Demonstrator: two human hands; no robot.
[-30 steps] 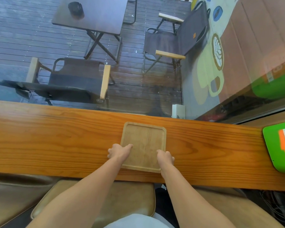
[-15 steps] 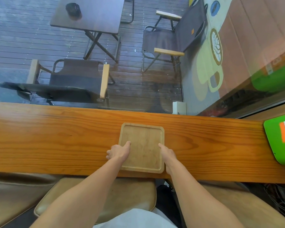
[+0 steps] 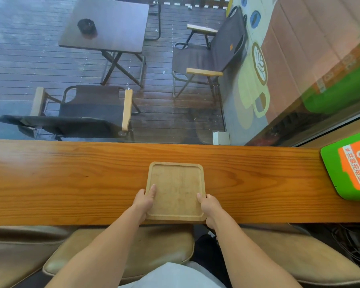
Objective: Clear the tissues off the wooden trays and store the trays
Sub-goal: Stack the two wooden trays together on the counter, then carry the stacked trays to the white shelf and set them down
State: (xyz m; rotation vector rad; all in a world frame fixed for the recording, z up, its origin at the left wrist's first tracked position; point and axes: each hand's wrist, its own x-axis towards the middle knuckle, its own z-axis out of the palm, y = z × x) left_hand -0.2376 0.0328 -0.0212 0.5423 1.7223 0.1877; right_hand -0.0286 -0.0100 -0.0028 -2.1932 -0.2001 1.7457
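You are looking down at a long wooden surface that runs along a window. One square wooden tray lies flat on it directly in front of you, its near edge close to the surface's near edge. The tray is bare; no tissues show on it or anywhere in view. Your left hand holds the tray's left rim, thumb lying over the rim onto the tray floor and the other fingers tucked at the outer side. Your right hand mirrors it on the right rim, thumb tip on top. Each grip is pinching the rim. Taking both sides evenly likely keeps the tray level for lifting it away to storage, which looks like the step in hand. Compared with a second ago, your hands have shifted outward: then they rested on the tray's near corners, knuckles up, and now they wrap the side edges. The tray itself lies in the same spot. A green and orange device sits far to the right, well apart from the tray.
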